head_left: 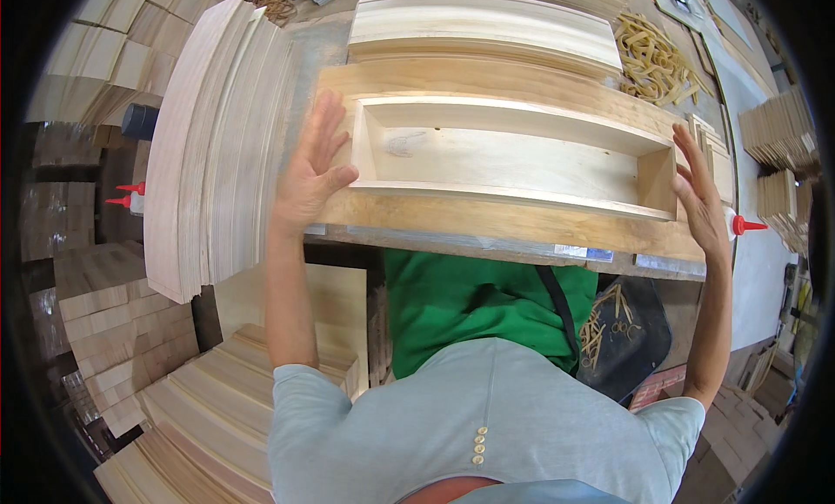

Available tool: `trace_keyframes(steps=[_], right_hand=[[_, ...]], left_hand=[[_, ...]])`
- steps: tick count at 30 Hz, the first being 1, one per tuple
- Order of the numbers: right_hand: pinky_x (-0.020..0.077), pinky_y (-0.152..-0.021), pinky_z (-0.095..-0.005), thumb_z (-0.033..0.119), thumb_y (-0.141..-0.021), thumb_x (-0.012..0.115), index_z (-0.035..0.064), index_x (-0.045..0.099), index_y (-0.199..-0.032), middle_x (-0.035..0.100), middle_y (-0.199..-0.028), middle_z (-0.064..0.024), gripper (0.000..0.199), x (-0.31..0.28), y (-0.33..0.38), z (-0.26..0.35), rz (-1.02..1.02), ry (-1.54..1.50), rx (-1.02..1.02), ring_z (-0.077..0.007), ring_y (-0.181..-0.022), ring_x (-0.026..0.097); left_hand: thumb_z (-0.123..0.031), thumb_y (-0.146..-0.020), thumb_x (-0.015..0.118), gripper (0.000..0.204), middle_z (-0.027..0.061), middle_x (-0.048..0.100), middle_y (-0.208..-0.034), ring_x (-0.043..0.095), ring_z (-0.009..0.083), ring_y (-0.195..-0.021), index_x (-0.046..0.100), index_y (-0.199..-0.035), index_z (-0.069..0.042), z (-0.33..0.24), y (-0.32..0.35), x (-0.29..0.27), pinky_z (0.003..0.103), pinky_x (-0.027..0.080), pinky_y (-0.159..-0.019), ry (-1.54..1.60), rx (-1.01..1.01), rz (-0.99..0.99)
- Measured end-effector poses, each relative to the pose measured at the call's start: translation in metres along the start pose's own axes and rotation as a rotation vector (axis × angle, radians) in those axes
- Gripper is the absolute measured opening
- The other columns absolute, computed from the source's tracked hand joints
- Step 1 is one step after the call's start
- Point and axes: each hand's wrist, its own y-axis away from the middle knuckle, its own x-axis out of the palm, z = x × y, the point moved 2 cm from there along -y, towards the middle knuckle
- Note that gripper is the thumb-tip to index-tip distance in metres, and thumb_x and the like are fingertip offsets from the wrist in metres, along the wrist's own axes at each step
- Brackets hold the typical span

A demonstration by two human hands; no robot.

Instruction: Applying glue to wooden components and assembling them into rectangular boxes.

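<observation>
The left hand (311,169) and right hand (698,204), both loosely open and grasping nothing, flanked the ends of a shallow wooden box (522,166), which lay on a broad board (487,219) before stacked wooden panels (483,27).

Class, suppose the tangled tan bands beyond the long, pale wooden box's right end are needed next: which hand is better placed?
Probably the right hand: open at the right end of the wooden box, nearer the tan bands. The left hand is at the opposite end.
</observation>
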Motion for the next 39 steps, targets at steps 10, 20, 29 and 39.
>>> trace_keyframes(steps=[10, 20, 29, 39], right_hand=[[0.0487, -0.089, -0.0294, 0.026, -0.098, 0.048, -0.0025, 0.053, -0.125, 0.062, -0.116, -0.0126, 0.040, -0.028, -0.025, -0.013, -0.346, -0.197, 0.082, -0.0175, -0.108, 0.059], [0.0479, -0.088, -0.0292, 0.027, -0.096, 0.051, 0.0030, 0.060, -0.120, 0.067, -0.105, -0.0077, 0.035, -0.018, -0.053, 0.000, -0.175, 0.139, 0.059, -0.0148, -0.102, 0.061], [0.0432, -0.090, -0.0280, 0.032, -0.094, 0.053, 0.0021, 0.064, -0.113, 0.067, -0.106, -0.0087, 0.037, 0.000, -0.042, -0.013, -0.079, 0.118, 0.144, -0.0146, -0.101, 0.059], [0.0461, -0.086, -0.0313, 0.022, -0.086, 0.063, 0.0022, 0.062, -0.114, 0.068, -0.104, -0.0106, 0.035, 0.028, -0.080, 0.015, 0.156, 0.117, -0.059, -0.0187, -0.094, 0.062]], left_hand=[[-0.016, -0.096, 0.049, 0.047, 0.0172, 0.043, -0.139, 0.043, 0.0242, -0.127, 0.037, -0.137, 0.006, 0.035, 0.039, 0.003, 0.036, 0.032, -0.107, -0.104, -0.024, -0.234], [-0.021, -0.099, 0.046, 0.040, 0.0202, 0.054, -0.124, 0.053, 0.0264, -0.116, 0.045, -0.129, 0.006, 0.035, 0.088, 0.037, 0.037, 0.044, -0.095, 0.007, -0.060, -0.654], [-0.028, -0.098, 0.048, 0.039, 0.0132, 0.059, -0.117, 0.055, 0.0212, -0.110, 0.054, -0.121, 0.004, 0.025, 0.048, 0.046, 0.034, 0.043, -0.096, -0.178, -0.073, -0.648], [-0.031, -0.097, 0.048, 0.041, 0.0138, 0.061, -0.110, 0.059, 0.0199, -0.101, 0.057, -0.115, 0.005, 0.016, 0.064, 0.046, 0.033, 0.047, -0.089, 0.050, 0.001, -0.706]])
